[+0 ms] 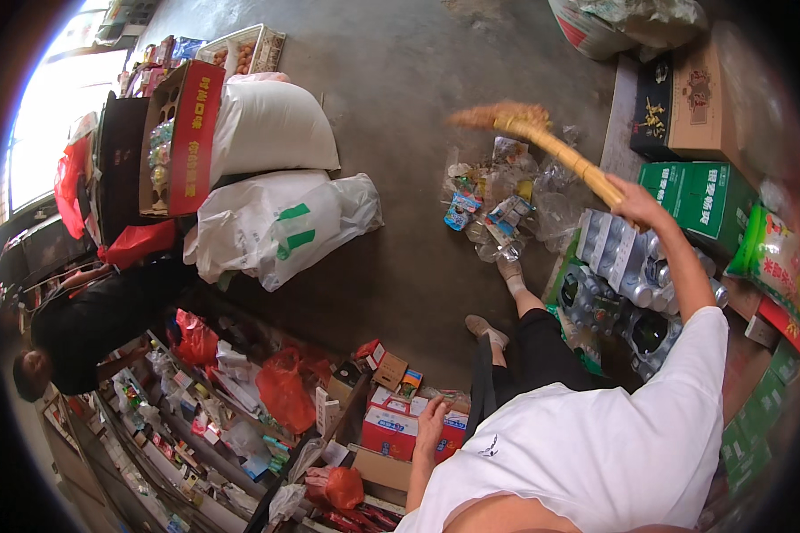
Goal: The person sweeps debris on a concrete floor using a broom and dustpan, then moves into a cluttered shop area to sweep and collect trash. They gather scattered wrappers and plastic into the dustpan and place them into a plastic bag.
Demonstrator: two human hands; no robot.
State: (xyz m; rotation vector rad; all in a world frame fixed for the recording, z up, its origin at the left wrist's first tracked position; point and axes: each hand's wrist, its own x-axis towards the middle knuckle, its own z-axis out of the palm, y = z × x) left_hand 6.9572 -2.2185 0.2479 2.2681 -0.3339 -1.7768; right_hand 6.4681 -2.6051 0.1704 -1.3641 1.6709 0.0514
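My right hand point(637, 200) is closed around the handle of a straw broom point(570, 156), its arm stretched forward. The slightly blurred broom head points left, just above a heap of litter point(500, 193) on the concrete floor. Clear plastic, crumpled wrappers and blue packets point(462, 210) make up the heap, which reaches to one of my shoes point(510, 266). My left hand point(432, 418) hangs low by my side, over red and white gift cartons point(390, 426). Its fingers look loosely bent, and whether they touch anything is unclear.
Shrink-wrapped bottles point(613, 256), a green carton point(693, 200) and brown boxes stand at right. Full white sacks point(273, 126), a red-fronted box point(197, 140) and an egg crate point(257, 50) are at left. A person in black point(113, 320) bends beside crowded shelves at lower left.
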